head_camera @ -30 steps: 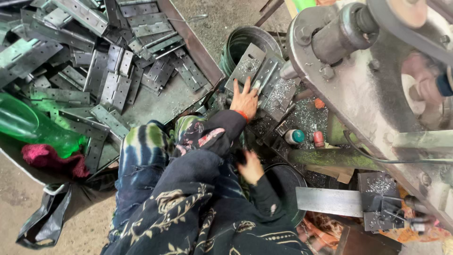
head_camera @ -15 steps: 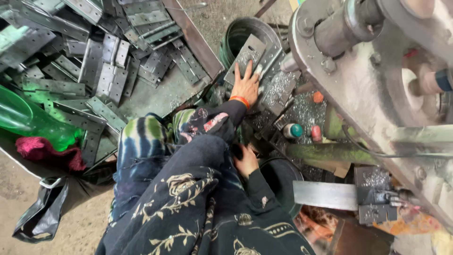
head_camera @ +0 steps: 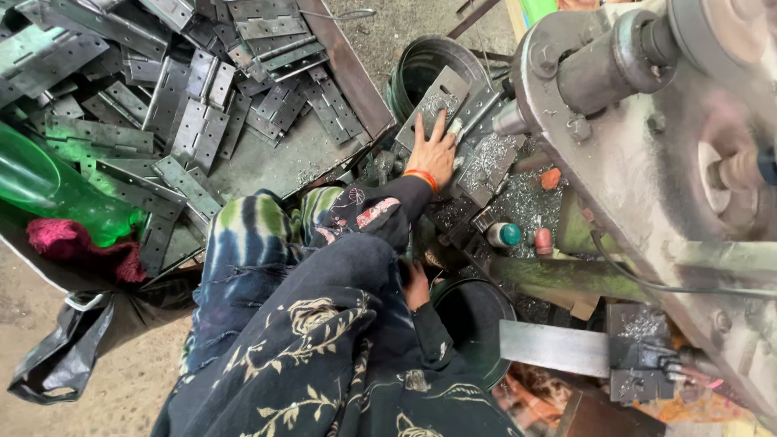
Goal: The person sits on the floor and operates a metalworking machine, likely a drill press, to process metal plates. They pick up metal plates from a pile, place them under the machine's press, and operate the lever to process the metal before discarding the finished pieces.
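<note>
Left hand (head_camera: 431,151) lies flat, fingers spread open, on a grey perforated metal hinge plate (head_camera: 437,101) at the machine bed's (head_camera: 518,202) left edge. Right hand (head_camera: 416,286) mostly hidden; finger state unclear.

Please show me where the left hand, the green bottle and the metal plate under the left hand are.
left hand (head_camera: 433,154), head view, on the back of the hand.
green bottle (head_camera: 48,190), head view, on its side wall.
metal plate (head_camera: 437,97), head view, on the bare part above the fingers.
</note>
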